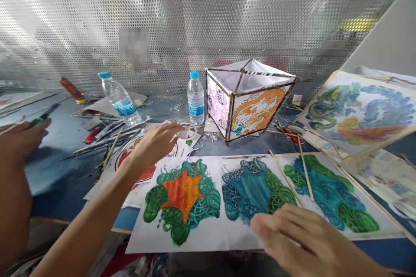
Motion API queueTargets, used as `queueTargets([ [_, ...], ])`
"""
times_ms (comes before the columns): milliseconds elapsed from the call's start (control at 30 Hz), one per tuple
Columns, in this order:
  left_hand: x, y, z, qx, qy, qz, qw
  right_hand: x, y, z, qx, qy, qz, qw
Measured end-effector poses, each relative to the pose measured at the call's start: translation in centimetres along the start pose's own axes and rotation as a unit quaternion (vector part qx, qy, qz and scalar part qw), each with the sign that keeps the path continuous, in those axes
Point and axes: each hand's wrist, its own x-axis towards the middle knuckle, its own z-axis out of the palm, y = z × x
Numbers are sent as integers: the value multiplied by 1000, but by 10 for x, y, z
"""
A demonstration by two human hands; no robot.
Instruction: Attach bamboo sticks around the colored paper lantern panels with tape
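Note:
My left hand [159, 140] reaches over the papers, its fingers closed at the near side of a roll of clear tape [190, 130]. My right hand [299, 238] is blurred, with the fingers curled in towards the thumb; whatever may be between them is hidden. It hovers over the lower edge of a blue-green drawing [248, 190]. Left of that lies a drawing with an orange star shape in green [182, 197]. To the right, a blue and green drawing [328, 190] has thin wooden sticks [305, 173] across it and along its edges.
A lantern of dark sticks and painted paper [256, 108] stands behind. Two water bottles [196, 104] [121, 99] are near the mesh screen [201, 30]. Another person's hand [32, 132] with a dark tool is at left. A painted panel [364, 110] leans at right; scraps litter the table.

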Motion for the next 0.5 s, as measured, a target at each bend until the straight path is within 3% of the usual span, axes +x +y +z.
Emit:
queueTargets([
  [100, 33, -26, 24, -17, -59, 29, 998, 3, -4, 9, 16, 1, -15, 1000],
  [267, 26, -39, 41, -46, -104, 53, 992, -18, -6, 31, 3, 72, 77, 994],
  [367, 24, -38, 38, -59, -83, 39, 994, -19, -3, 37, 1, 52, 105, 993],
  [500, 17, -12, 21, -84, 16, -7, 996, -19, 4, 38, 9, 40, 150, 988],
])
